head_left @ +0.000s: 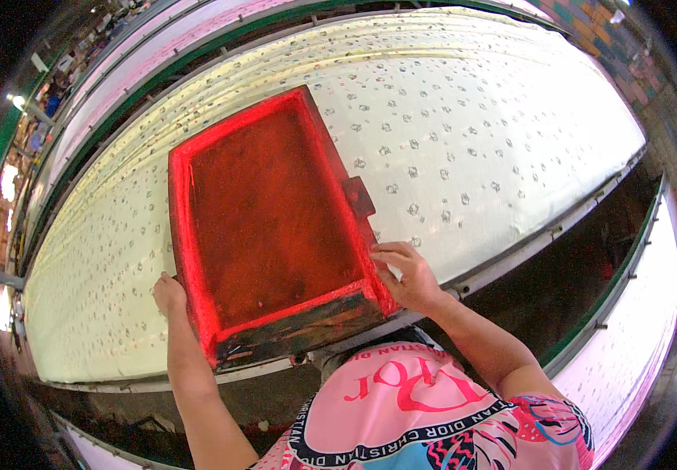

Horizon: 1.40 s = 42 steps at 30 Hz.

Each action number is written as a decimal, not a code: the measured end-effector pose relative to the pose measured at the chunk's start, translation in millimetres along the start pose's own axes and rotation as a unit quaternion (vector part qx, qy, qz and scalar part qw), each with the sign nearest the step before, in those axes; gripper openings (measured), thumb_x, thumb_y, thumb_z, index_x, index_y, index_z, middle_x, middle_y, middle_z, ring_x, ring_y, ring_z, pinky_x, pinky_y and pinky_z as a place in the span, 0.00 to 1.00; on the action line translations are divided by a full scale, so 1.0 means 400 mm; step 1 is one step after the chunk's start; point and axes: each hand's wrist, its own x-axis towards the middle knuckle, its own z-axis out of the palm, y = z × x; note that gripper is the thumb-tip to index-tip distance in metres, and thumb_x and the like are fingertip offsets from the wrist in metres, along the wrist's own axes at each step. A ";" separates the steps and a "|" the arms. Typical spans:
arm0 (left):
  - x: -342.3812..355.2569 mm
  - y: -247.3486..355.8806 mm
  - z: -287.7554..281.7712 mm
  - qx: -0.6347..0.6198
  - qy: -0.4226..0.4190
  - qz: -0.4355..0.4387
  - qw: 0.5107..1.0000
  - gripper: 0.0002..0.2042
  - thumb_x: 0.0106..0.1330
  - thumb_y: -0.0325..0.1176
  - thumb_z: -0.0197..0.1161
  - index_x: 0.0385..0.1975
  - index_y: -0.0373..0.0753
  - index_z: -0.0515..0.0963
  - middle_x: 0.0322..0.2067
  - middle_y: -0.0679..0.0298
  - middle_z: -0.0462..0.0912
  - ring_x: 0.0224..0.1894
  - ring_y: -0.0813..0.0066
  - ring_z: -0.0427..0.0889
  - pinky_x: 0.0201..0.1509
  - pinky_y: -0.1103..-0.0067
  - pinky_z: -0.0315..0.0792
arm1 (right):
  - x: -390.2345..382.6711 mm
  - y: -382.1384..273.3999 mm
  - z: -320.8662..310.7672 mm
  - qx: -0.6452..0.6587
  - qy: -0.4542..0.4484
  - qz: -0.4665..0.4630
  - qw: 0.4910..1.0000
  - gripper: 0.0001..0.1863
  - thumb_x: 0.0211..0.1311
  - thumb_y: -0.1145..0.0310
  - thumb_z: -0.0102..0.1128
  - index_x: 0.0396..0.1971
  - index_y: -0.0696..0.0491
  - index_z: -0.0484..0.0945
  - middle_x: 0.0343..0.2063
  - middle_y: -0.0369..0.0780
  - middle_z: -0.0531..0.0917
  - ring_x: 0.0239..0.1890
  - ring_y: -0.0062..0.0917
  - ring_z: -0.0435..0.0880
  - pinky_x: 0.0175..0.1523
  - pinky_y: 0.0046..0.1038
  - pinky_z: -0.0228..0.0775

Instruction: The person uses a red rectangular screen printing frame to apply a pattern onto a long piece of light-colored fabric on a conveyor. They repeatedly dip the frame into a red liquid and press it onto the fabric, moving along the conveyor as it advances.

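A large screen-printing frame (276,211) with a dark reddish mesh and bright red ink along its inner borders lies tilted over a pale cloth (495,133). Small dark motifs are scattered across this cloth. My left hand (169,296) is closed at the frame's left side, close to its near corner; the fingertips are partly hidden. On the opposite side, my right hand (407,274) has its fingers bent against the right edge near the front corner. A dark block (359,196) juts out from that edge, farther along. The frame's near end rests close to the table edge, in front of my body.
The cloth covers a long table with a metal rail (558,223) along its near side, and lies in folds at the far side. Another cloth-covered table (644,313) stands at the right, past a dark gap. More long tables (131,78) run behind.
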 end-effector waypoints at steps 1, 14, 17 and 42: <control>-0.028 0.037 -0.006 0.002 0.007 0.003 1.000 0.29 0.88 0.49 0.43 0.58 0.30 0.85 0.57 0.42 0.88 0.57 0.41 0.87 0.65 0.50 0.80 | 0.008 0.028 -0.010 0.004 0.020 0.044 0.999 0.20 0.66 0.78 0.73 0.57 0.53 0.88 0.60 0.48 0.86 0.63 0.46 0.86 0.67 0.40 0.80; -0.025 0.017 0.005 -0.074 0.025 -0.011 0.997 0.25 0.85 0.46 0.48 0.47 0.28 0.87 0.47 0.39 0.89 0.51 0.38 0.87 0.59 0.51 0.77 | 0.272 0.122 0.030 0.311 -0.050 0.329 0.890 0.32 0.73 0.70 0.72 0.74 0.61 0.75 0.59 0.42 0.87 0.56 0.25 0.85 0.63 0.29 0.78; -0.003 0.001 0.018 -0.146 -0.016 0.007 0.989 0.25 0.85 0.45 0.50 0.44 0.25 0.85 0.41 0.40 0.89 0.44 0.40 0.86 0.52 0.55 0.75 | 0.297 0.111 0.042 0.255 -0.029 0.319 0.912 0.29 0.73 0.72 0.71 0.72 0.61 0.77 0.52 0.41 0.88 0.49 0.22 0.85 0.58 0.26 0.78; -0.290 0.456 -0.063 -0.587 -0.236 -0.128 0.763 0.38 0.72 0.77 0.58 0.35 0.37 0.75 0.36 0.55 0.86 0.38 0.56 0.85 0.53 0.58 0.81 | 0.381 0.250 -0.428 0.288 0.104 0.273 0.912 0.19 0.70 0.75 0.71 0.60 0.58 0.87 0.47 0.37 0.90 0.48 0.20 0.85 0.57 0.26 0.78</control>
